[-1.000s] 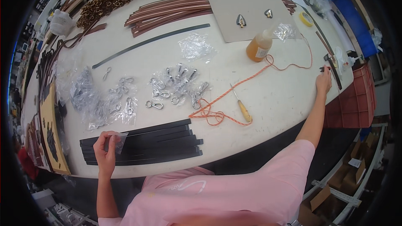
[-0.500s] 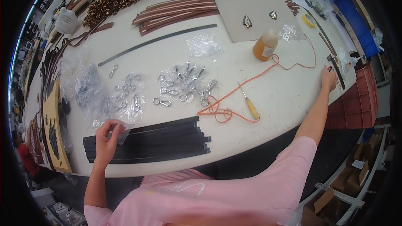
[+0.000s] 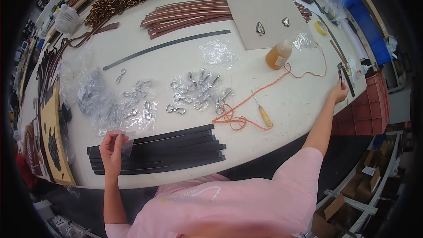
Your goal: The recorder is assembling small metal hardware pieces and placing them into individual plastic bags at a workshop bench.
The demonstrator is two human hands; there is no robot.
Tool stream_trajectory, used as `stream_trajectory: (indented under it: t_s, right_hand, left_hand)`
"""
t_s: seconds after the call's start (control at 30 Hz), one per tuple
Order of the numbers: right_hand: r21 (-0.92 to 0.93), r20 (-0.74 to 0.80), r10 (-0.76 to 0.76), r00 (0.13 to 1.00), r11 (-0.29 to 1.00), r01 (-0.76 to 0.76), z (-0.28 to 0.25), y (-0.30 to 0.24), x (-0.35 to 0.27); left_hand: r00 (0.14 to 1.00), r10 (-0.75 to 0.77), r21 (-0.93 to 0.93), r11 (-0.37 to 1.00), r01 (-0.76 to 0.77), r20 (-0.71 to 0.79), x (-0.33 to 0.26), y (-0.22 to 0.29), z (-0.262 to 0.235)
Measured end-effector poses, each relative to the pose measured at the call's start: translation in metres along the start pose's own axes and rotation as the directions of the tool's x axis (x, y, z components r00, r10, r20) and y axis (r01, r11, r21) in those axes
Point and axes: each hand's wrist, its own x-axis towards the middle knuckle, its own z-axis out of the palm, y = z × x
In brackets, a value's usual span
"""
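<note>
My left hand pinches a small clear plastic bag between thumb and fingers, just above the left part of a bundle of flat black straps. Far out to the right, my right hand is closed at the table's edge. A slim dark tool stands up from its fingertips; its kind is too small to tell. Close beside that hand lies a dark bar-like handle. Silver snap hooks in clear plastic lie beyond the straps, and more hooks sit nearer the left hand.
A wooden-handled awl lies by a tangled orange cord. A bottle of amber liquid stands near a grey board. Brown straps and brass-coloured hardware lie at the back. A red crate stands off the right edge.
My right hand has drawn slightly inward, and the slim dark tool now rises from its fingertips. My left hand still pinches the plastic bag, nearly in place. The view has shifted a little.
</note>
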Motion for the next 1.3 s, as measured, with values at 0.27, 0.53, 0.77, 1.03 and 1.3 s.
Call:
stream_trajectory:
  t_s: [0.27,0.53,0.77,1.03,1.3]
  right_hand:
    - [0.584,0.055,-0.185,0.981,0.803,0.119,-0.161,-0.130,-0.042]
    - [0.767,0.232,-0.504,0.832,0.621,0.163,-0.259,-0.355,-0.178]
    - [0.527,0.835,-0.546,-0.068,0.830,-0.186,-0.198,-0.420,-0.412]
    - [0.401,0.789,-0.486,-0.375,0.871,-0.285,-0.170,-0.419,-0.468]
    - [0.330,0.798,-0.456,-0.394,0.878,-0.347,-0.162,-0.402,-0.465]
  left_hand:
    - [0.995,-0.084,-0.171,0.981,0.091,0.048,0.020,0.007,-0.021]
    - [0.939,-0.031,-0.427,0.885,0.185,0.342,0.051,0.001,0.014]
    - [0.928,0.020,-0.498,0.848,0.181,0.372,0.040,-0.011,0.013]
    - [0.959,0.050,-0.522,0.846,0.109,0.280,0.030,-0.017,0.004]
    - [0.921,-0.080,-0.500,0.820,0.279,0.382,0.033,-0.018,0.013]
